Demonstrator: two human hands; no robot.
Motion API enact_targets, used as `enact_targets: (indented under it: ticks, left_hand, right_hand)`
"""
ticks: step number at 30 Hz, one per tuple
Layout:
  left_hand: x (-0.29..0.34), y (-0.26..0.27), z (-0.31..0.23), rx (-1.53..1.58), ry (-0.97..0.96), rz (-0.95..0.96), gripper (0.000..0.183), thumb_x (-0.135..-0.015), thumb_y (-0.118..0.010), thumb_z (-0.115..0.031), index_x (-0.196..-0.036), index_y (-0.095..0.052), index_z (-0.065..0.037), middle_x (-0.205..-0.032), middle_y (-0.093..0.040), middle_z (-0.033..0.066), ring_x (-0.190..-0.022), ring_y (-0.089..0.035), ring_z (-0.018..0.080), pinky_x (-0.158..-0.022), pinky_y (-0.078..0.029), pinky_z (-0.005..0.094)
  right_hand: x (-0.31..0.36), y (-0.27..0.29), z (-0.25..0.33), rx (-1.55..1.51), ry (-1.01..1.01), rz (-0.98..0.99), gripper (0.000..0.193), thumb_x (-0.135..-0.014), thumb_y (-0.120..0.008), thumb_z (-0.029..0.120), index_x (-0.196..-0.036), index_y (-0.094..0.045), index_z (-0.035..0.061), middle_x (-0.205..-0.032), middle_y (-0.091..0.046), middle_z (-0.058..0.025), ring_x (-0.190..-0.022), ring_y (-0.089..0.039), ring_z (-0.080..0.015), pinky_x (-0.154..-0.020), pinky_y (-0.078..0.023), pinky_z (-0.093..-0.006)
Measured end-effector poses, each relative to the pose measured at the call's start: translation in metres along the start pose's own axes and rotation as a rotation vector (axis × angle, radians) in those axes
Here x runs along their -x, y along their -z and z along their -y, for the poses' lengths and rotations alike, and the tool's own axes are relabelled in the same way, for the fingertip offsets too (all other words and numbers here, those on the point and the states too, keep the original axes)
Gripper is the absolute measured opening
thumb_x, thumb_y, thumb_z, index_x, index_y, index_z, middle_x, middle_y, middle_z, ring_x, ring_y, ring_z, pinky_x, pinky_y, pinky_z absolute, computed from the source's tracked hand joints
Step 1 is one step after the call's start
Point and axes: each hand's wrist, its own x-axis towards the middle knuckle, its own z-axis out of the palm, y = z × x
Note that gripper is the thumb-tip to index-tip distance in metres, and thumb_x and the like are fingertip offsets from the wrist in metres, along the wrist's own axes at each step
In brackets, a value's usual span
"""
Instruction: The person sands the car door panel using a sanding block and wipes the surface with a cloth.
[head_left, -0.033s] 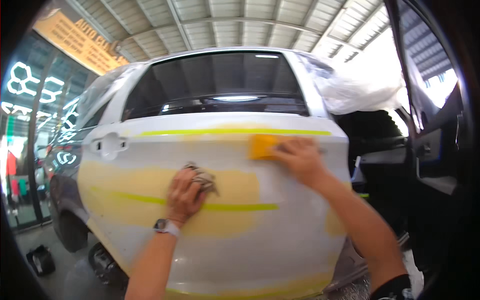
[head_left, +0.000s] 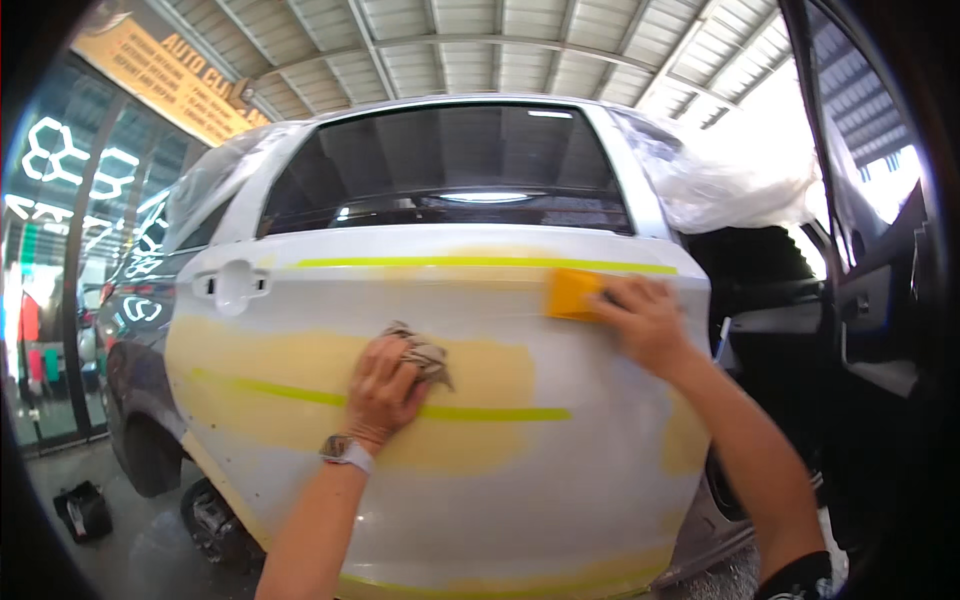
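Note:
A white car door (head_left: pixel 470 500) fills the middle of the view, with pale yellow filler patches (head_left: pixel 270 350) over it. My right hand (head_left: pixel 648 318) grips a yellow rectangular pad (head_left: pixel 573 294) against the upper part of the door, just below a lime-green strip of tape (head_left: pixel 480 263). Between those fingers something dark shows, too small to make out. Lower and to the left, my left hand (head_left: pixel 383 390) presses a crumpled grey-brown rag (head_left: pixel 428 358) onto the filler, over a second lime-green strip (head_left: pixel 510 414).
Above the door is a dark window (head_left: pixel 450 165). Clear plastic sheeting (head_left: pixel 725 180) drapes the car at upper right, and an open door (head_left: pixel 880 290) stands at the far right. The door's handle recess (head_left: pixel 233 287) is at left. A black object (head_left: pixel 83 512) lies on the floor.
The whole view has shifted a little, so the door sits further right. My right hand has slid the yellow pad rightward along the door. The left hand stays about where it was on the panel.

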Motion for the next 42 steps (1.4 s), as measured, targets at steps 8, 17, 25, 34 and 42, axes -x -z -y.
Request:
enact_targets:
  ticks: [8, 17, 25, 34, 42]
  left_hand:
    - [-0.012, -0.001, -0.011, 0.012, -0.001, -0.049, 0.020, -0.078, -0.074, -0.012, -0.095, -0.064, -0.007, -0.124, -0.061, 0.0108, -0.124, -0.058, 0.0355, -0.106, -0.049, 0.0501]
    - [-0.008, -0.005, 0.000, 0.041, -0.014, -0.025, 0.022, -0.078, -0.077, -0.016, -0.094, -0.063, -0.009, -0.124, -0.061, 0.0096, -0.124, -0.057, 0.0340, -0.106, -0.050, 0.0491]
    - [-0.006, 0.001, -0.002, 0.069, -0.005, -0.088, 0.021, -0.080, -0.076, -0.017, -0.095, -0.063, -0.010, -0.124, -0.061, 0.0091, -0.123, -0.058, 0.0323, -0.107, -0.049, 0.0483]
    - [-0.009, 0.000, -0.006, 0.069, 0.011, -0.075, 0.022, -0.078, -0.076, -0.016, -0.095, -0.063, -0.010, -0.123, -0.061, 0.0097, -0.123, -0.057, 0.0326, -0.108, -0.048, 0.0488]
    - [-0.007, -0.004, 0.000, 0.080, -0.006, -0.052, 0.021, -0.080, -0.076, -0.017, -0.096, -0.063, -0.010, -0.123, -0.062, 0.0098, -0.122, -0.058, 0.0336, -0.105, -0.050, 0.0488]
  right_hand:
    - [-0.026, 0.022, 0.002, 0.072, -0.017, 0.137, 0.048, -0.083, -0.067, 0.006, -0.127, -0.069, 0.0238, -0.135, -0.062, -0.0016, -0.120, -0.056, -0.0256, -0.094, -0.043, -0.0501]
    - [-0.223, -0.039, 0.165, -0.086, 0.120, 0.273, 0.040, -0.086, -0.066, 0.015, -0.125, -0.067, 0.0250, -0.127, -0.063, -0.0004, -0.120, -0.058, -0.0250, -0.104, -0.046, -0.0570]
    - [-0.132, 0.008, 0.059, -0.104, 0.003, 0.384, 0.045, -0.088, -0.066, 0.009, -0.131, -0.067, 0.0243, -0.130, -0.063, -0.0017, -0.120, -0.057, -0.0258, -0.101, -0.045, -0.0480]
    - [-0.193, -0.024, 0.113, -0.044, 0.021, 0.337, 0.046, -0.090, -0.065, 0.012, -0.133, -0.065, 0.0257, -0.133, -0.063, 0.0004, -0.121, -0.056, -0.0250, -0.099, -0.044, -0.0503]
    - [-0.217, -0.027, 0.137, -0.057, 0.092, 0.417, 0.043, -0.091, -0.062, 0.015, -0.133, -0.063, 0.0271, -0.134, -0.061, -0.0012, -0.123, -0.056, -0.0265, -0.102, -0.044, -0.0542]
